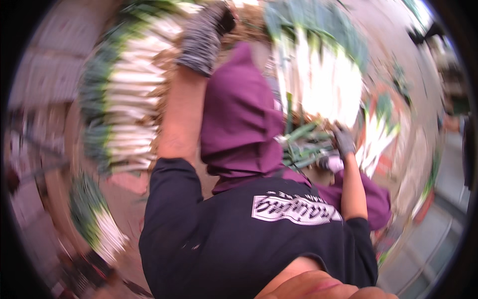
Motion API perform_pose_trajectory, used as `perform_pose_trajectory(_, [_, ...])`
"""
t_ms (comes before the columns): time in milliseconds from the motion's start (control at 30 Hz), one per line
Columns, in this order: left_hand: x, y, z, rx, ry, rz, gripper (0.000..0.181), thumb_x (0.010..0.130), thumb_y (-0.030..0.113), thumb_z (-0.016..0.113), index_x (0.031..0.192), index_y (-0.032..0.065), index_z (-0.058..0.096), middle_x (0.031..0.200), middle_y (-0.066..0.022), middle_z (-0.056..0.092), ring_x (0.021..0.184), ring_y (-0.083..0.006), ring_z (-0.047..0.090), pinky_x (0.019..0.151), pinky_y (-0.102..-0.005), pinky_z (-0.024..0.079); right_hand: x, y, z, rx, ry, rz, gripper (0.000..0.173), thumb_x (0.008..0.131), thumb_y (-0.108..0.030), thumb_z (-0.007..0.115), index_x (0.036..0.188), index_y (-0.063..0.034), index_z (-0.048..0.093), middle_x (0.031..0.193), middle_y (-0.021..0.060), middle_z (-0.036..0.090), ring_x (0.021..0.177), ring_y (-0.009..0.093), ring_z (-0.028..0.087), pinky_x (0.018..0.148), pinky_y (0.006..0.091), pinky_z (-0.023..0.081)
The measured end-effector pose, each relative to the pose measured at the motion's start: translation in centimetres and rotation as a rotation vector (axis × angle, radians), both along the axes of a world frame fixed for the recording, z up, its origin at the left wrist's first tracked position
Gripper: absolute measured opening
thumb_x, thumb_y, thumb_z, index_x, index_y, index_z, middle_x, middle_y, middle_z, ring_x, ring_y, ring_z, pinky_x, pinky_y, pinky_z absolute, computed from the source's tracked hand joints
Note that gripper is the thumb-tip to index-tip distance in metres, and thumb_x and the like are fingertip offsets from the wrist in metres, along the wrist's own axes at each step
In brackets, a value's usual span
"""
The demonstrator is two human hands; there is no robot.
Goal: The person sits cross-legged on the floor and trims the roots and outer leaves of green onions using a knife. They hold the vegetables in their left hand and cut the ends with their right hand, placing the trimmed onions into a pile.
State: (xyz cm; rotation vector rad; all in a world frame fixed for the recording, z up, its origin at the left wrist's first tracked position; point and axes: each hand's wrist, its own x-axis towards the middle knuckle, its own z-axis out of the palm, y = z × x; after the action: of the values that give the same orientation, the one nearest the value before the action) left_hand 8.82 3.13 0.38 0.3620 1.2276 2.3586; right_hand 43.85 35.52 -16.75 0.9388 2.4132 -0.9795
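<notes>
My left hand (209, 35), in a grey knit glove with dark patches, reaches up to the far side beside the root ends of a stacked row of leeks (134, 97). Motion blur hides whether its fingers hold anything. On the other side, my right hand (343, 141), in a grey glove, is at the root ends of a broad heap of leeks (321, 74) whose green tops point away from me. Its fingertips seem to touch the roots, but a grip cannot be made out. Cut green leek leaves (308, 145) lie just left of that hand.
A separate leek bundle (99, 220) lies on the floor at lower left. More leeks (379, 130) lie right of my right hand. Pale stacked boxes (56, 74) stand at far left. My purple-clad knee (239, 112) rises between the heaps. Part of another person (468, 149) shows at the right edge.
</notes>
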Motion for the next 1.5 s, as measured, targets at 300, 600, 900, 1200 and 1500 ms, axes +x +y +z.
perform_pose_trajectory(300, [5.8,16.6,2.0,0.071,-0.428,-0.277,0.012,0.084,0.015,0.057,0.082,0.0036,0.054,0.071,-0.0074,0.057,0.062,-0.0166,0.055,0.055,-0.0260,0.048,-4.2,4.6,-8.7,-0.282,0.192,-0.642,0.026,0.081,-0.018,0.055,0.103,-0.0035,0.057,0.073,0.0074,0.060,0.054,0.013,0.055,0.049,0.0270,0.046])
perform_pose_trajectory(600, [6.8,18.5,2.5,-0.128,-0.156,-0.298,0.021,0.084,0.020,0.056,0.093,0.0013,0.056,0.081,-0.0103,0.062,0.068,-0.0184,0.061,0.065,-0.0318,0.051,-11.5,1.1,-8.6,0.396,-0.235,-0.377,0.050,0.071,-0.039,0.064,0.109,-0.0074,0.054,0.112,0.0173,0.052,0.106,0.029,0.050,0.091,0.0357,0.041])
perform_pose_trajectory(900, [6.9,20.9,1.6,-0.273,-0.133,-0.265,0.021,0.085,0.020,0.054,0.095,0.0005,0.054,0.079,-0.0073,0.060,0.067,-0.0154,0.060,0.061,-0.0274,0.051,-9.0,5.6,-12.2,-0.528,0.232,-0.665,0.042,0.068,-0.012,0.068,0.103,0.0029,0.051,0.083,0.0099,0.060,0.075,0.016,0.055,0.068,0.0316,0.044])
perform_pose_trajectory(1200, [9.6,25.4,-9.7,-0.702,-0.217,-0.363,0.040,0.078,0.040,0.062,0.089,0.0029,0.053,0.074,-0.0068,0.058,0.063,-0.0181,0.056,0.059,-0.0312,0.049,-4.7,-4.3,13.4,-0.668,0.627,-0.400,0.047,0.065,-0.021,0.070,0.102,0.0010,0.050,0.080,0.0031,0.053,0.071,0.012,0.051,0.064,0.0251,0.044])
perform_pose_trajectory(1500, [13.7,25.6,-6.0,0.023,-0.424,-0.427,0.014,0.083,0.013,0.057,0.083,-0.0005,0.052,0.069,-0.0080,0.057,0.062,-0.0194,0.059,0.062,-0.0329,0.054,-2.5,-4.7,12.7,-0.402,0.445,-0.290,0.044,0.076,-0.031,0.062,0.107,-0.0033,0.050,0.079,0.0031,0.055,0.067,0.011,0.052,0.061,0.0243,0.044])
